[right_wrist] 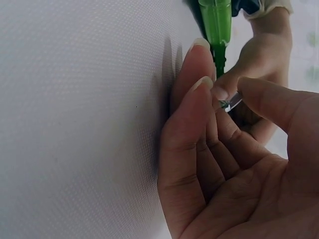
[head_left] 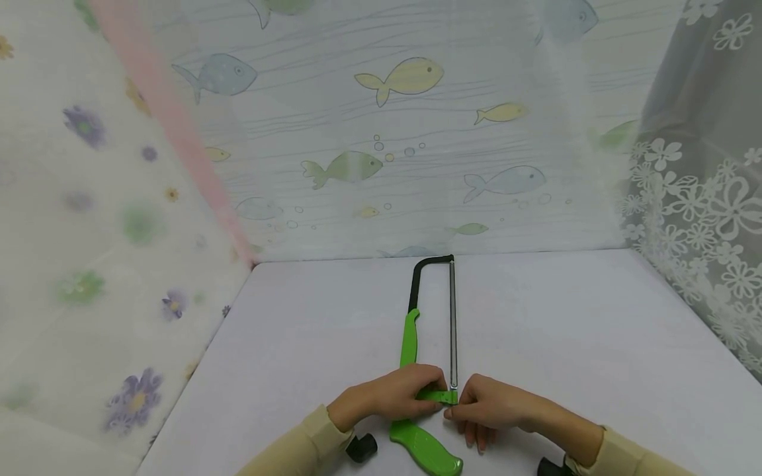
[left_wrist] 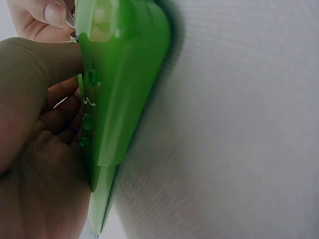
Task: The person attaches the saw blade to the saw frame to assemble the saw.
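A hacksaw with a green handle (head_left: 428, 451), black front frame (head_left: 415, 287) and thin blade (head_left: 454, 317) lies lengthwise on the white table, handle towards the person. My left hand (head_left: 407, 393) grips its green lower arm, thumb against the side of the green body (left_wrist: 127, 84) in the left wrist view. Just right of it, my right hand (head_left: 497, 403) is at the near end of the blade. In the right wrist view, thumb and index finger pinch a small shiny metal piece (right_wrist: 233, 101) beside the left fingertips; the other fingers are curled near the tabletop.
The white tabletop (head_left: 553, 317) extends around the saw. Behind it hangs a fish-patterned curtain (head_left: 333, 119), with flowered cloth (head_left: 77, 218) at the left and lace (head_left: 702, 198) at the right. Black devices (head_left: 361, 448) sit at both wrists.
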Available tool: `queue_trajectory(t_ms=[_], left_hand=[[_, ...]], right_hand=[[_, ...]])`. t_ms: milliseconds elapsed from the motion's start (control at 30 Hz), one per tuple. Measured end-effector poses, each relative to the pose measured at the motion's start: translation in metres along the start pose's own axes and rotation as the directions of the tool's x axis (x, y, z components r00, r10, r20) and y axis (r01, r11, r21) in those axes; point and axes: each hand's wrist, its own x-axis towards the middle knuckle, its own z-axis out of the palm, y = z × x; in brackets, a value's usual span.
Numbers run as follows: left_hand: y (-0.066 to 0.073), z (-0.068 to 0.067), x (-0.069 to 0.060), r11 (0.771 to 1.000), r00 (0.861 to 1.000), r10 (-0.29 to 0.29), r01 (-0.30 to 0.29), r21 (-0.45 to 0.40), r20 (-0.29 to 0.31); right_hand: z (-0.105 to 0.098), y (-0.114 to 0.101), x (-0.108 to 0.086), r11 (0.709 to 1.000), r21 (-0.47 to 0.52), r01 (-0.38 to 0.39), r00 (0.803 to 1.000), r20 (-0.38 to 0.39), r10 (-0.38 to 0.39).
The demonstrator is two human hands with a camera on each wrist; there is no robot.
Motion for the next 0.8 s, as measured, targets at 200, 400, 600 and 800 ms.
queue_trajectory(t_ms=[200,400,600,800], left_hand=[[0.001,-0.001,0.0,1.0,1.0,-0.001,0.001,0.005,-0.002],[0.002,-0.001,0.0,1.0,1.0,-0.001,0.001,0.012,-0.004],[0.002,0.0,0.0,1.0,1.0,-0.001,0.001,0.014,-0.003],[0.003,0.0,0.0,1.0,1.0,-0.005,0.005,0.021,-0.004]], right_hand=[[-0.002,-0.004,-0.003,1.0,-0.011,-0.009,1.0,0.003,0.009],[-0.005,-0.002,-0.005,1.0,-0.019,0.003,1.0,0.006,-0.003],[-0.008,0.0,-0.006,0.999,-0.034,0.024,1.0,0.004,-0.024],[-0.011,0.002,-0.007,0.999,-0.029,0.039,0.999,0.014,-0.039]])
